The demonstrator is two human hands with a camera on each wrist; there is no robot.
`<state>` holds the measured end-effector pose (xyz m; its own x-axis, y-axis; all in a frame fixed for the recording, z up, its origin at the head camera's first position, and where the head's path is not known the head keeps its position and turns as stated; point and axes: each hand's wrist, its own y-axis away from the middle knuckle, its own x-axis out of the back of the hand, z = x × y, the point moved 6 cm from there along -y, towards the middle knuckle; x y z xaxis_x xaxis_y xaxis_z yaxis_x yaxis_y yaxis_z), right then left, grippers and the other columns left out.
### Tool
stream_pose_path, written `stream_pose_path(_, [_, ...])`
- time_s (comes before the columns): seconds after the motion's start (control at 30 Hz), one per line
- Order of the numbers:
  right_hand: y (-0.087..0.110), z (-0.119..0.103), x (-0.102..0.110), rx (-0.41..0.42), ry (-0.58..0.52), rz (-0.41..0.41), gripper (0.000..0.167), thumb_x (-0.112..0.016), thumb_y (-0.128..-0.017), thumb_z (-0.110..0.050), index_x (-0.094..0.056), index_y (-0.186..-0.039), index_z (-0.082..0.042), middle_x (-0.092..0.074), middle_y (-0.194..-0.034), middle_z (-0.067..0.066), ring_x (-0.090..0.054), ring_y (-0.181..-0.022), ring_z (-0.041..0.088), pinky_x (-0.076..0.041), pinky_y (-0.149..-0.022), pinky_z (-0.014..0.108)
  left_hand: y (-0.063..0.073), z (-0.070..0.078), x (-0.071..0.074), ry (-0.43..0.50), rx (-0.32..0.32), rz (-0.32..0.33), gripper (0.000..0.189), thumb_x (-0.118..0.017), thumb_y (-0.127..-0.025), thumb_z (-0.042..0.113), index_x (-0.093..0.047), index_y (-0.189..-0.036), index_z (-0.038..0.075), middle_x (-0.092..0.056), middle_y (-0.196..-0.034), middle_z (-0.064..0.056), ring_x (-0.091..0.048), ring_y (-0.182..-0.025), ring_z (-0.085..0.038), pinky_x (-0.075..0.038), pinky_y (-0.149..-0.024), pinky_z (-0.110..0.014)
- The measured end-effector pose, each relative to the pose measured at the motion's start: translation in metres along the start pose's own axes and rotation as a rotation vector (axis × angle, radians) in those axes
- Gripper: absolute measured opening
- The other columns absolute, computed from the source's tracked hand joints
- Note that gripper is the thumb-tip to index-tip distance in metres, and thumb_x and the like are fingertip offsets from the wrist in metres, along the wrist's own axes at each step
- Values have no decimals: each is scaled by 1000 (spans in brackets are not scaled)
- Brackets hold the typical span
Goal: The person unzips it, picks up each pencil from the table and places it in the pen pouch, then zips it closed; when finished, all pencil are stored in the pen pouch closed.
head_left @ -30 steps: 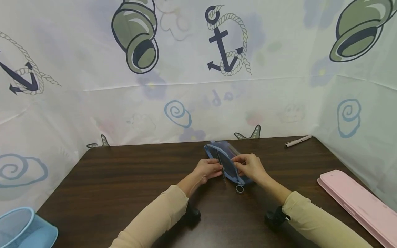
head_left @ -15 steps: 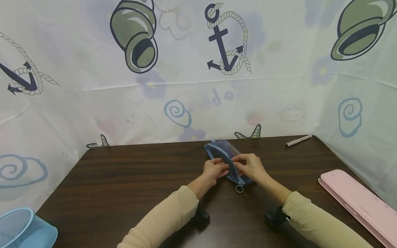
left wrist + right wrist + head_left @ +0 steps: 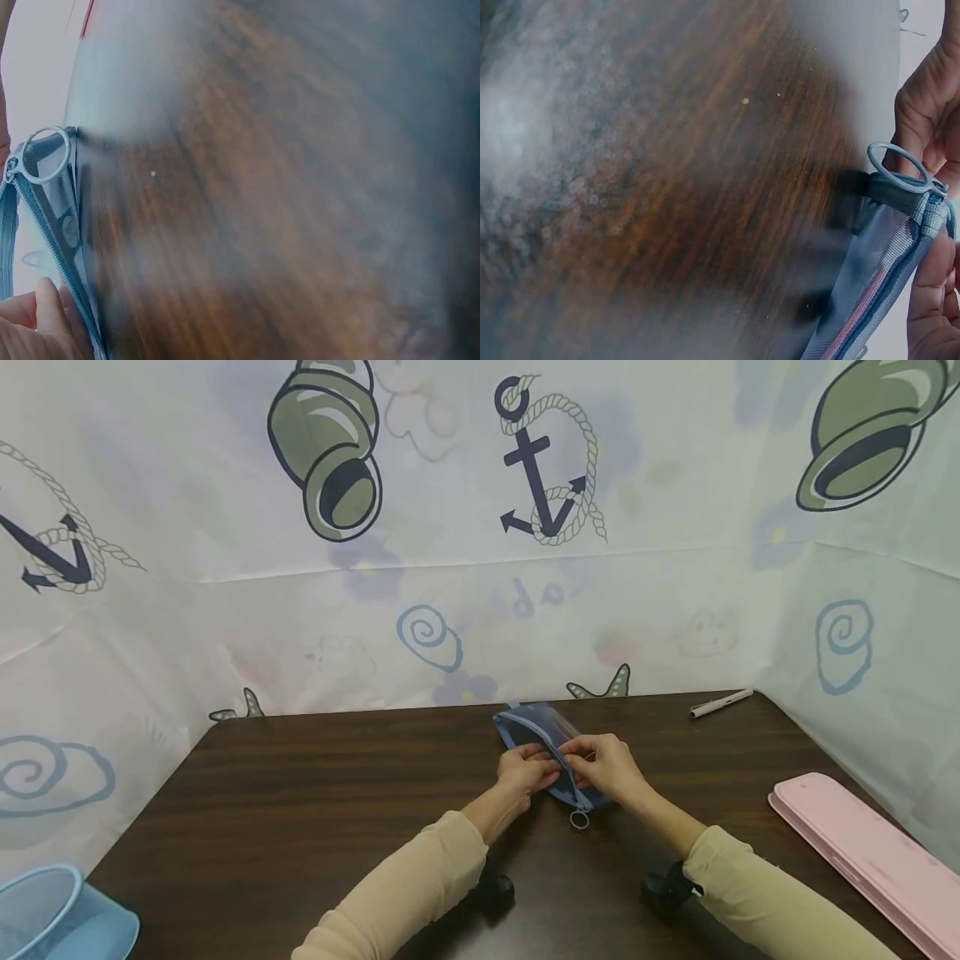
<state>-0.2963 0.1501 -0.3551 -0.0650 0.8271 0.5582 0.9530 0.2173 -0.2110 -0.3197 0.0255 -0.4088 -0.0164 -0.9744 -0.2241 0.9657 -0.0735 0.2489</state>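
A blue zip pouch (image 3: pixel 592 795) with a clear panel stands slantwise on the table, its mouth unzipped and a ring on the zip pull (image 3: pixel 579 820). My right hand (image 3: pixel 603 764) pinches the pouch's near right edge. My left hand (image 3: pixel 525 770) has its fingertips at the mouth, close to the right fingertips; what they hold, if anything, is hidden. In the left wrist view the left hand (image 3: pixel 45 330) lies beside the zip teeth. In the right wrist view the right hand (image 3: pixel 934 300) grips the pouch's edge, and a pink strip shows along it.
A light-coloured pen (image 3: pixel 722 703) lies at the far right of the dark wooden table (image 3: pixel 315 793). A long pink case (image 3: pixel 862 852) lies along the right edge. At the front left stands a light blue mesh holder (image 3: pixel 45 914). A printed cloth hangs behind.
My left hand has moved right, carrying a thin dark stick into the pouch's mouth; the stick is now mostly out of sight. The mouth has narrowed. My right hand has stayed in place.
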Motion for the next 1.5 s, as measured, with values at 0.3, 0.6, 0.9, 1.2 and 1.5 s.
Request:
stream_pose_path(0.3, [2, 1, 1, -7, -9, 2, 16, -60, -89, 1, -68, -101, 7, -68, -86, 18, -63, -60, 17, -56, -54, 26, 8, 0, -2, -22, 6, -36, 54, -57, -86, -13, -37, -136, -13, -51, -130, -29, -60, -110, -34, -54, -87, -36])
stream_pose_path(0.6, [2, 0, 4, 7, 15, 15, 15, -61, -88, 1, -69, -101, 5, -68, -84, 17, -64, -59, 19, -56, -53, 26, 10, 12, 18, -81, -38, -49, 42, -59, -88, -5, -49, -128, -9, -58, -121, -26, -68, -92, -22, -56, -83, -32])
stream_pose_path(0.9, [6, 1, 14, 73, 62, -41, 15, -60, -89, 1, -69, -101, 4, -66, -75, 13, -58, -57, 13, -54, -53, 23, -3, 43, 77, -216, -215, 199, 22, -62, -91, 10, -65, -110, -1, -63, -91, -7, -65, -83, -24, -58, -70, -30])
stream_pose_path(1.2, [10, -1, 22, 144, 101, -139, 16, -58, -90, 2, -69, -101, 0, -67, -87, 12, -49, -54, 7, -48, -49, 23, -10, 50, 98, -436, -129, 142, 27, -65, -90, 22, -66, -105, 0, -66, -99, -12, -67, -77, -17, -58, -74, -31])
stream_pose_path(1.5, [15, 2, 24, 154, 169, -162, 14, -60, -90, -2, -70, -100, -1, -70, -93, 12, -61, -70, 12, -50, -58, 21, 0, 45, 94, -451, -127, 47, 20, -68, -85, 4, -63, -103, -4, -69, -96, -18, -69, -70, -18, -59, -69, -30])
